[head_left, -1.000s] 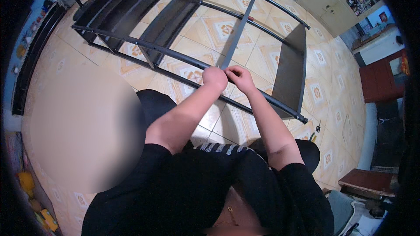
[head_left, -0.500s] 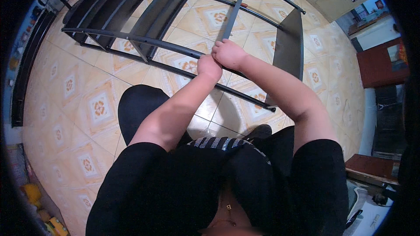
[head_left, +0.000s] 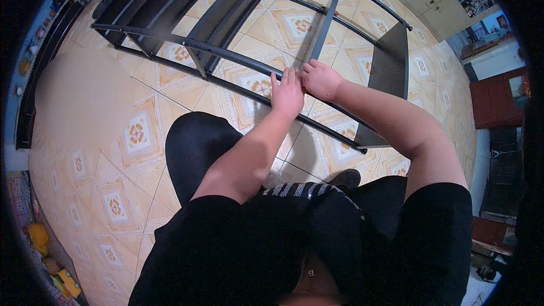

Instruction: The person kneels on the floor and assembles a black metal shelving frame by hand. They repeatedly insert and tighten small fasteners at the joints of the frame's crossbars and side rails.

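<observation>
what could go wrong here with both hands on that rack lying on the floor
Left hand and right hand sit together on one thin tube of the black metal rack; fingers might get pinched where the upright strip meets it. The rack lies on smooth tiled floor, so it may slide when pushed.

Both forearms bare, reaching forward from the lower edge and converging ahead of the body. Left hand [head_left: 288,94] flat, palm down, fingers straight and held together, pointing away. Right hand [head_left: 321,80] just beside it, nearly touching, knuckles up, fingers curled under into a loose fist. Left elbow bent and tucked close; right arm angled in from the right, wrist slightly flexed.
</observation>
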`<state>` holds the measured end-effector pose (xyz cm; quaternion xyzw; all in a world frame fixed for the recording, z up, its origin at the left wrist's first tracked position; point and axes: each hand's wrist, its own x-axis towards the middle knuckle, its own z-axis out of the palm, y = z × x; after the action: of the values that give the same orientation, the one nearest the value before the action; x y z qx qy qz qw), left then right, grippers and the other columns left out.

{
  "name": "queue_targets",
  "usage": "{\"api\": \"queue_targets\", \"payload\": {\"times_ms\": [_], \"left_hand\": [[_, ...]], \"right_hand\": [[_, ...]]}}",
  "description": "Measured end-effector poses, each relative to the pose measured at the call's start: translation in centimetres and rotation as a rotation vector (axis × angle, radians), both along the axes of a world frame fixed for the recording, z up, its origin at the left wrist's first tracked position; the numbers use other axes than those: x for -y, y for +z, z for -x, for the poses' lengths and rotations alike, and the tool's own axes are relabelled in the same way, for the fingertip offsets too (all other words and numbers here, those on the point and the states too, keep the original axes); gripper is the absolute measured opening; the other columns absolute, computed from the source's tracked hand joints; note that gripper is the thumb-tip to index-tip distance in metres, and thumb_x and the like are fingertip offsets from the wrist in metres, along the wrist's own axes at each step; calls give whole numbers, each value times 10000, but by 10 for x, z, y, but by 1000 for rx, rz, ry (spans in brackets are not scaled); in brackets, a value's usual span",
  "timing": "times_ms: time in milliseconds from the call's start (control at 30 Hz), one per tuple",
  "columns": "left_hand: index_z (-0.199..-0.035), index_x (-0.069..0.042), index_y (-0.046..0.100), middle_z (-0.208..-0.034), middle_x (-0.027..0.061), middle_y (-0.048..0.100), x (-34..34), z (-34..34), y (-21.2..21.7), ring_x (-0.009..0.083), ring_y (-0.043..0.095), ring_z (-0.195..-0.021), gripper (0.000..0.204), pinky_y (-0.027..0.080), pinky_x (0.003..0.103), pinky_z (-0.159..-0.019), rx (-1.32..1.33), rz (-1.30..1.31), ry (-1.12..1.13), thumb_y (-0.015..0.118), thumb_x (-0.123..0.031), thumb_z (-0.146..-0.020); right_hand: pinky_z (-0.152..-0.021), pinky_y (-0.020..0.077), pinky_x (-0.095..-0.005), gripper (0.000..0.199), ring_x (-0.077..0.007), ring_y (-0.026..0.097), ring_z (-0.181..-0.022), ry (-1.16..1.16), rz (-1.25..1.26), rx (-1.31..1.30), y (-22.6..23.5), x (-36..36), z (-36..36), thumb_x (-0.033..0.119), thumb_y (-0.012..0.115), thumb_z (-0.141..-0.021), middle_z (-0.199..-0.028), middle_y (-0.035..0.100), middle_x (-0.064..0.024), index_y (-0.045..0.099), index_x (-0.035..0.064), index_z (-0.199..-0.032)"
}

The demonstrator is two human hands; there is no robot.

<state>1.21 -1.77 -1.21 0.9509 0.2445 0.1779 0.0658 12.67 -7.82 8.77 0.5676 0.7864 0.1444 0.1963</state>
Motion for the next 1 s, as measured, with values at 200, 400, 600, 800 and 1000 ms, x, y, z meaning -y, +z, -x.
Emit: {"api": "queue_targets", "payload": {"times_ms": [200, 400, 600, 800, 1000], "left_hand": [[-1154, -28, 593, -1388, 94, 435, -12, 8, -3, 233, 291, -1355, 350, 189, 509, -1107, -50, 47, -155, 489, -218, -878], [-1152, -23, 577, -1234, 98, 545, -21, 9, 5, 243, 445, -1229, 351, 281, 467, -1069, -26, -15, -252, 502, -210, -865], [-960, -26, 602, -975, 119, 621, -37, 8, 6, 281, 563, -1008, 285, 417, 394, -918, 182, 44, -391, 650, -231, -767], [-975, -38, 635, -982, 130, 643, -49, 9, 18, 303, 588, -962, 343, 447, 385, -886, 194, 296, -456, 731, -196, -686], [-1064, -65, 639, -1104, 98, 634, -52, 7, 7, 274, 573, -1059, 407, 402, 406, -995, 181, 377, -429, 733, -136, -675]], "right_hand": [[-811, 377, -315, 178, -189, 550, -887, 42, 50, 126, 2, 0, 0, 230, 536, -763, -875, 636, -26, 661, 103, -769], [-779, 368, -325, 181, -190, 563, -844, 48, 56, 222, -4, 4, -1, 232, 521, -777, -810, 635, -29, 652, 109, -752], [-750, 375, -329, 192, -189, 575, -777, -120, 66, 117, -14, 19, 2, 239, 522, -788, -761, 632, -43, 648, 104, -737], [-734, 387, -340, 169, -207, 600, -766, -415, 16, 97, -27, 37, 29, 178, 506, -805, -766, 637, -61, 650, 96, -777], [-703, 413, -356, 291, -217, 621, -696, -633, -51, 65, -39, 34, 54, 269, 473, -911, -714, 649, -76, 646, 110, -739]]}}
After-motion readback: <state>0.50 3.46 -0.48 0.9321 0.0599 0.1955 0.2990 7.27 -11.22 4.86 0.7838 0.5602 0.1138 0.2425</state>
